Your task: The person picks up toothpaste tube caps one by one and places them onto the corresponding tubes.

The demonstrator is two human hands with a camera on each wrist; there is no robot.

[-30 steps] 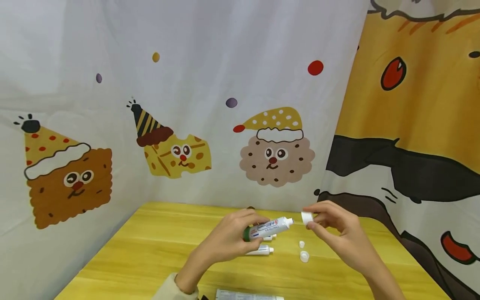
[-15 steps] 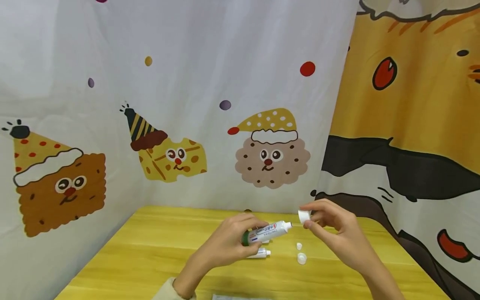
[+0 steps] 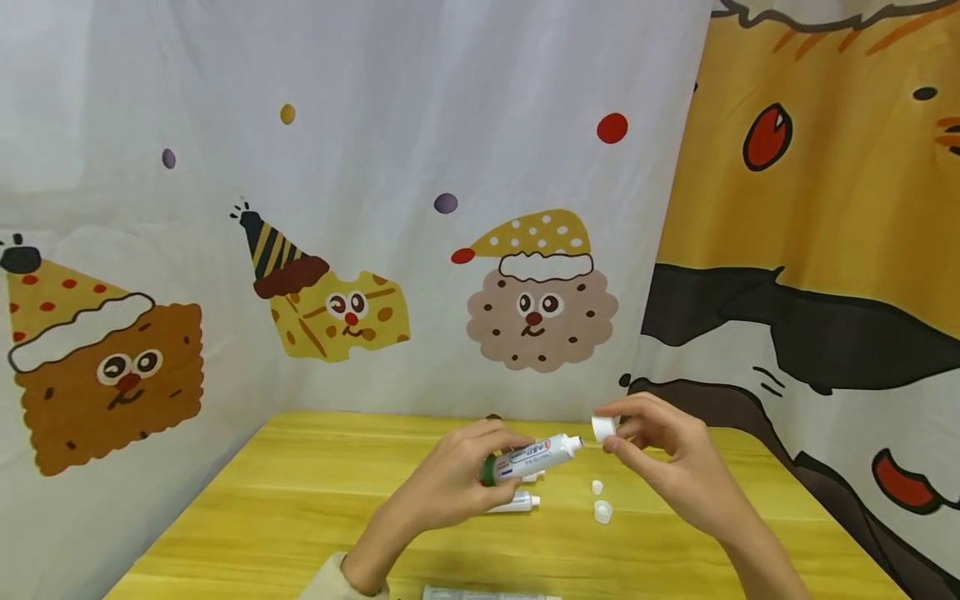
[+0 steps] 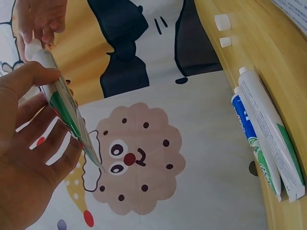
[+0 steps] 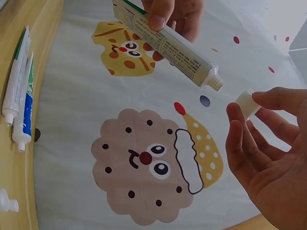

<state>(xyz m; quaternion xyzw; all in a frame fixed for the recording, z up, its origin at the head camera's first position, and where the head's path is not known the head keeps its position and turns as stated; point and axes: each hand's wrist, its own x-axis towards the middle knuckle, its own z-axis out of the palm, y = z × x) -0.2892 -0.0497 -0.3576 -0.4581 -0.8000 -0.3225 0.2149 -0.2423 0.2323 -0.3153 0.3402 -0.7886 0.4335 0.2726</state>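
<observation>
My left hand (image 3: 457, 475) grips a white and green toothpaste tube (image 3: 536, 458) above the table, its uncapped threaded nozzle angled up to the right. Between thumb and fingers, my right hand (image 3: 667, 467) pinches a white cap (image 3: 602, 428) just off the nozzle. A small gap separates cap and nozzle in the right wrist view, where the tube's printed back (image 5: 172, 48) shows. Seen from the left wrist, the tube (image 4: 62, 96) lies between thumb and fingers, with the cap (image 4: 32, 49) beyond its top.
Two more toothpaste tubes (image 4: 268, 129) (image 4: 254, 139) lie side by side on the yellow wooden table (image 3: 300, 517), partly behind my left hand. Two loose white caps (image 3: 597, 487) (image 3: 603, 512) sit to their right. Another tube (image 3: 487, 594) shows at the near edge. A printed cloth (image 3: 375, 167) hangs behind.
The head view has shifted slightly. The cap in my right hand has tilted more upright and stays close to the nozzle. Both hands keep their holds.
</observation>
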